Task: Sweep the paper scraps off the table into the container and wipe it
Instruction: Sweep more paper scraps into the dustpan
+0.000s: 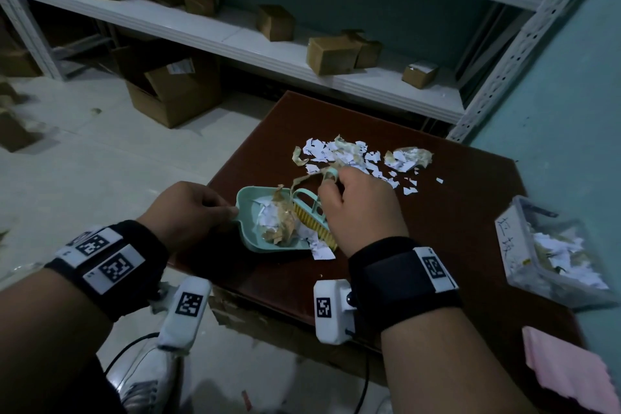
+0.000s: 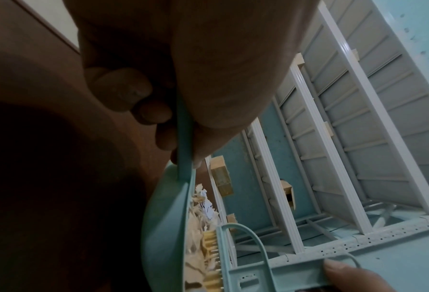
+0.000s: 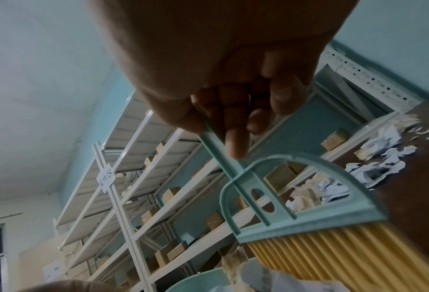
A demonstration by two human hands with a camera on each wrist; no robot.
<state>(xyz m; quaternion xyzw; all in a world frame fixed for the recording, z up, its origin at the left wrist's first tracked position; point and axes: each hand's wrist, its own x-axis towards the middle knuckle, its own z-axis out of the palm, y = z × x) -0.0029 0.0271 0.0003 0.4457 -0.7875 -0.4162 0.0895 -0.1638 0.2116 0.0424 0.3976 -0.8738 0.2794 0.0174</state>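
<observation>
A mint-green dustpan (image 1: 250, 239) lies on the dark brown table (image 1: 453, 222), partly filled with white and tan paper scraps. My left hand (image 1: 191, 208) pinches its handle (image 2: 183, 138) at the left end. My right hand (image 1: 359, 208) grips the handle (image 3: 216, 146) of a mint-green brush (image 1: 314, 215) with yellow bristles (image 3: 333, 254), which sit at the dustpan's mouth against the scraps. A heap of loose scraps (image 1: 349, 158) lies on the table beyond the hands. A clear plastic container (image 1: 551, 252) with scraps in it stands at the table's right edge.
A pink cloth (image 1: 571, 370) lies at the table's near right corner. White metal shelving (image 1: 302, 54) with cardboard boxes runs behind the table. Open cartons (image 1: 174, 87) stand on the floor to the left. A teal wall (image 1: 571, 94) borders the right side.
</observation>
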